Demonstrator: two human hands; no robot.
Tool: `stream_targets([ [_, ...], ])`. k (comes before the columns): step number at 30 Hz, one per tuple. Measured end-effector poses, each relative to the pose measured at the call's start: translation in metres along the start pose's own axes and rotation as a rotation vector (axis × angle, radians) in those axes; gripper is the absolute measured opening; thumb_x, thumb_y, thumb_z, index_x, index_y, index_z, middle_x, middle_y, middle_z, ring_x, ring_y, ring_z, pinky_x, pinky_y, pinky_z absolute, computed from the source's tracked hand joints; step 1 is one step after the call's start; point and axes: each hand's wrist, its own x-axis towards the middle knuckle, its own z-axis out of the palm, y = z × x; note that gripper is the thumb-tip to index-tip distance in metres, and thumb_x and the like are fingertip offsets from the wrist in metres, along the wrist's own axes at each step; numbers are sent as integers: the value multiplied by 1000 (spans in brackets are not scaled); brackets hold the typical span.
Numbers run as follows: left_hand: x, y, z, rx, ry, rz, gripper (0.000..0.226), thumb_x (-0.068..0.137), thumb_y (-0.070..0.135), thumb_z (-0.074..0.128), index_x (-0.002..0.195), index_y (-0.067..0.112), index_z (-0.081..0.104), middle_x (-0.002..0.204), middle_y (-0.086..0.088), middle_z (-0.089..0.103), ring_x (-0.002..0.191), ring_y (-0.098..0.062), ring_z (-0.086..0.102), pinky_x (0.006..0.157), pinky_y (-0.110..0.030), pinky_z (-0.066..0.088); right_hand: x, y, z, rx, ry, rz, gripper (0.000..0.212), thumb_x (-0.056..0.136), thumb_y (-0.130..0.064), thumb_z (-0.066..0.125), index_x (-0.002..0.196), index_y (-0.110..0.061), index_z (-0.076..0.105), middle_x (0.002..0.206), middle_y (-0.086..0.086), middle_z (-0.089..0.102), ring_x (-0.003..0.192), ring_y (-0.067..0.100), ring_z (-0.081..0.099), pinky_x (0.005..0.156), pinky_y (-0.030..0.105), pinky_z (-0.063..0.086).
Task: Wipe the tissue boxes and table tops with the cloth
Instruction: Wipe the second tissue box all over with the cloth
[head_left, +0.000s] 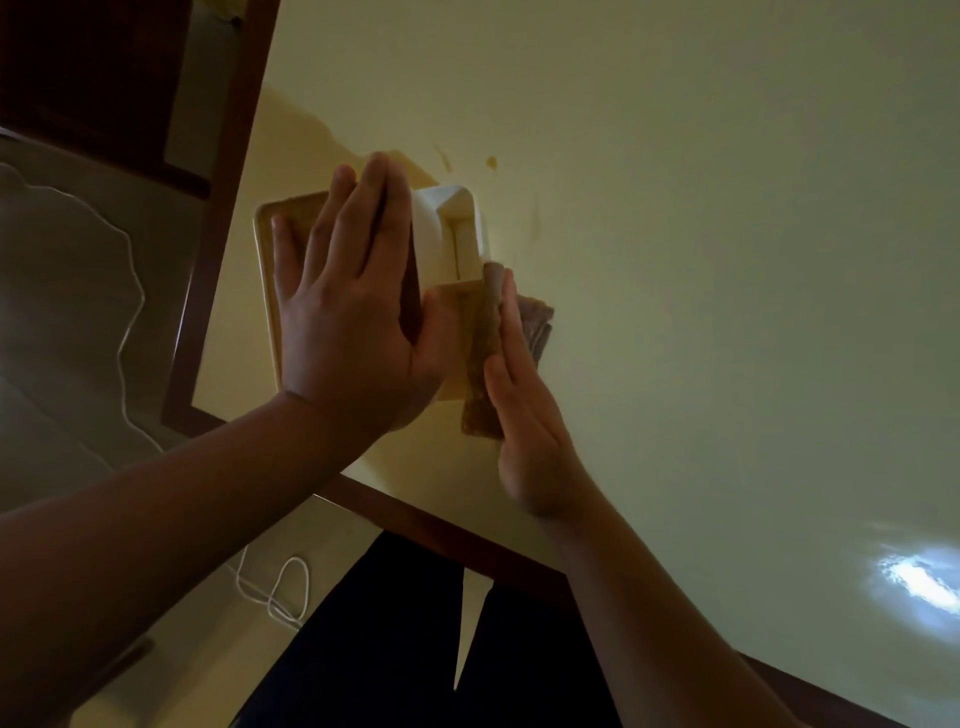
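Observation:
A cream tissue box (457, 249) with a white tissue sticking out of its top stands near the table's left corner. My left hand (348, 306) lies flat with straight fingers over the box's left side and steadies it. My right hand (524, 405) presses a folded brown cloth (485, 358) against the box's right side, fingers straight; more cloth bunches behind the fingers. The pale yellow table top (675, 260) has small brownish stains (491, 162) just beyond the box.
The table has a dark wooden edge (431, 525) running along its left and near sides. A white cord (280, 592) lies on the tiled floor to the left. My dark trousers (395, 649) show below the table edge. A bright glare (919, 577) sits at the right.

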Motion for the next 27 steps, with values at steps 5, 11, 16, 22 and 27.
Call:
stream_targets([
  [5, 0, 0, 1, -10, 7, 0, 79, 96, 41, 50, 161, 3, 26, 168, -14, 26, 157, -34, 19, 123, -63, 20, 50, -20, -2, -24, 16, 5, 71, 110, -40, 35, 170, -28, 0, 176, -10, 8, 161, 12, 20, 129, 50, 29],
  [11, 1, 1, 0, -17, 28, -43, 77, 96, 43, 45, 161, 5, 27, 168, -13, 26, 157, -32, 19, 126, -57, 18, 99, -43, -5, -129, -29, -35, 76, 106, -50, 39, 170, -28, 2, 178, -3, 6, 164, 15, 12, 133, 49, 16],
  [16, 0, -1, 2, -1, 49, -32, 75, 98, 41, 46, 161, 4, 27, 167, -14, 29, 156, -33, 21, 124, -58, 21, 86, -34, -5, -163, -23, -92, 74, 109, -45, 37, 171, -26, 1, 178, -1, 12, 162, 16, 20, 132, 49, 23],
  [22, -1, -2, 3, 7, 38, -31, 76, 97, 41, 47, 161, 4, 27, 168, -13, 27, 156, -34, 20, 123, -59, 21, 25, -8, 1, -45, -30, -80, 69, 113, -31, 35, 170, -23, -3, 176, 1, 15, 159, 19, 29, 126, 52, 36],
  [27, -1, 1, 1, -5, 31, -38, 77, 99, 50, 40, 161, 5, 28, 168, -12, 27, 156, -34, 20, 124, -60, 19, -11, 10, 4, -95, 34, -76, 66, 112, -24, 33, 170, -16, 2, 177, -4, 13, 162, 8, 15, 132, 46, 22],
])
